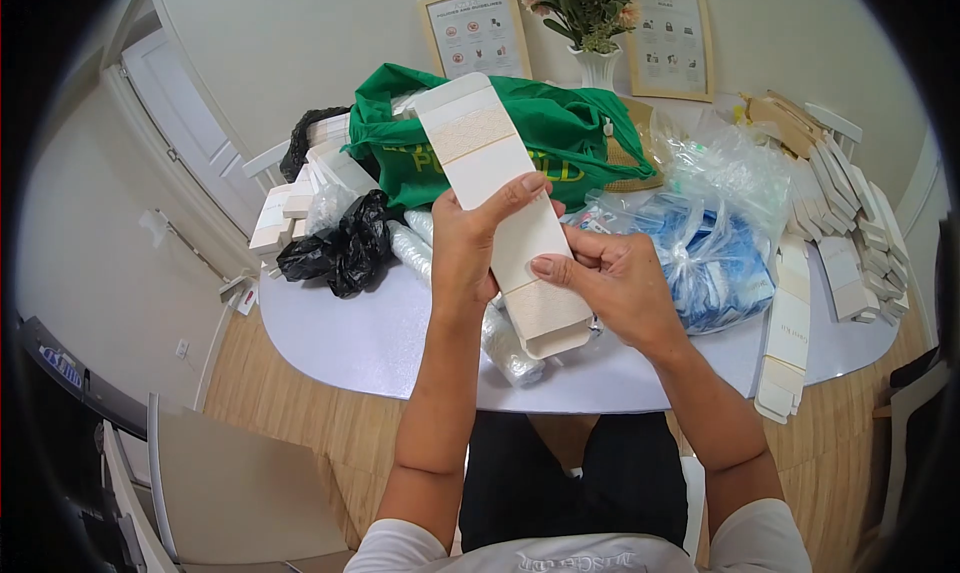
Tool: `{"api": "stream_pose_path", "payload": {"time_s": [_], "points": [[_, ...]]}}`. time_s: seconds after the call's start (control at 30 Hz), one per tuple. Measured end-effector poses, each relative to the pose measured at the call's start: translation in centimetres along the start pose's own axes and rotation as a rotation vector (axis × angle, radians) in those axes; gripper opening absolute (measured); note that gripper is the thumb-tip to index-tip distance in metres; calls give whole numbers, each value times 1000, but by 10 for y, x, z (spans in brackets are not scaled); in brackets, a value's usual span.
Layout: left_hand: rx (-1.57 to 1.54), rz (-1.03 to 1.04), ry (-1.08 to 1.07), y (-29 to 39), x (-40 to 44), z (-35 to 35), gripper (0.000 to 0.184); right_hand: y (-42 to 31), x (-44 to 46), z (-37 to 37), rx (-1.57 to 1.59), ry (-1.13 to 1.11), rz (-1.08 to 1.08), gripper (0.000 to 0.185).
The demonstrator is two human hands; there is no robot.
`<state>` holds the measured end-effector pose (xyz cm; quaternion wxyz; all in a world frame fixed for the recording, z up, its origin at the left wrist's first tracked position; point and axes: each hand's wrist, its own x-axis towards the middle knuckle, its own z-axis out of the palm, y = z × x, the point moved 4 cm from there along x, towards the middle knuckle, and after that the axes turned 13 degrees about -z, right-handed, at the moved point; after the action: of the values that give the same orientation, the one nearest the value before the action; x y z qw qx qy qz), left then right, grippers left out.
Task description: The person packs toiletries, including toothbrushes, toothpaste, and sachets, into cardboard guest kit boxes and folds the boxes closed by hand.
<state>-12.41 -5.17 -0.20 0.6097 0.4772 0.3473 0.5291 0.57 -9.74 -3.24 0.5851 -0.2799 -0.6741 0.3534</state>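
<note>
White carton [487,173], tilted, held above the bench's [330,333] near edge. Your left hand's [480,238] fingers clasp one long side, likely steadying it; your right hand's [622,281] fingers pinch the opposite side lower down, apparently bracing against twist.

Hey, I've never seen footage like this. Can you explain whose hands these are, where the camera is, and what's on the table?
There's no machine here, just a person's bare hands. The single picture comes from a camera worn on their head, looking forward and down. The left hand and right hand both hold a long white carton, tilted, above the table. On it lie a green bag, a black plastic bag and a clear bag with blue contents. More cartons are piled toward the right.
</note>
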Motion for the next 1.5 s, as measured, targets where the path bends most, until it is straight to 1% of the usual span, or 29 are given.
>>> {"api": "stream_pose_path", "payload": {"time_s": [0.03,0.1,0.23,0.33,0.4,0.47,0.53,0.6,0.73,0.8,0.83,0.87,0.93,0.97,1.0,1.03,1.1,1.13,1.2,1.23,1.27,1.3,1.33,1.4,1.43,1.47,1.5], "points": [[-100,-12,-81,0,1,1,42,0,2,0,3,0,3,29],[-338,-39,-267,1,4,4,46,2,3,0,188,7,87,31],[-269,21,-200,2,7,-4,45,3,2,-1,223,-8,155,33],[-200,53,-146,3,6,-6,41,2,3,-2,171,-21,132,34],[-186,63,-126,3,4,-4,40,-5,5,-3,10,-29,39,34],[-155,72,-91,2,1,-1,36,-4,4,-1,-11,-22,38,32],[-160,70,-93,1,0,-1,35,-4,5,-1,-32,-16,36,31],[-157,45,-108,-1,1,0,35,-4,5,-3,-47,-34,123,29],[-189,11,-116,-1,1,1,37,5,5,-3,0,22,102,28],[-157,-3,-222,-5,3,7,40,12,6,-6,97,122,18,28],[-71,46,-253,-3,-1,13,42,12,6,-7,96,129,24,28],[-73,37,-257,-5,-1,13,42,11,6,-9,112,140,62,29],[-97,21,-239,-8,1,11,41,11,5,-13,124,151,104,29],[-132,31,-225,-7,4,6,41,10,5,-13,104,103,97,29],[-147,95,-183,-1,4,1,38,10,6,-12,87,54,87,28],[-193,107,-132,3,5,-6,37,8,6,-11,89,52,84,28],[-242,116,-50,8,4,-13,34,2,5,-6,-22,32,66,25],[-241,114,-50,8,3,-11,34,3,4,-5,-21,34,67,25],[-276,99,-49,6,2,-6,36,3,3,-7,-26,130,50,24],[-244,88,-124,1,3,-1,38,3,3,-7,-26,134,52,24],[-210,76,-199,-5,3,5,40,0,4,-9,-39,183,-24,25],[-196,31,-232,-8,-2,15,43,-2,4,-11,-52,231,-99,27],[-195,28,-234,-8,-2,15,43,-2,5,-15,-51,235,-98,27],[-211,-9,-228,-10,1,11,44,4,7,-19,94,147,23,25],[-278,-25,-234,-10,5,6,44,2,7,-21,96,151,23,25],[-368,-54,-262,-13,11,0,44,-3,7,-19,209,96,15,23],[-394,-72,-268,-12,12,-4,42,-6,7,-16,321,39,5,22]]}}
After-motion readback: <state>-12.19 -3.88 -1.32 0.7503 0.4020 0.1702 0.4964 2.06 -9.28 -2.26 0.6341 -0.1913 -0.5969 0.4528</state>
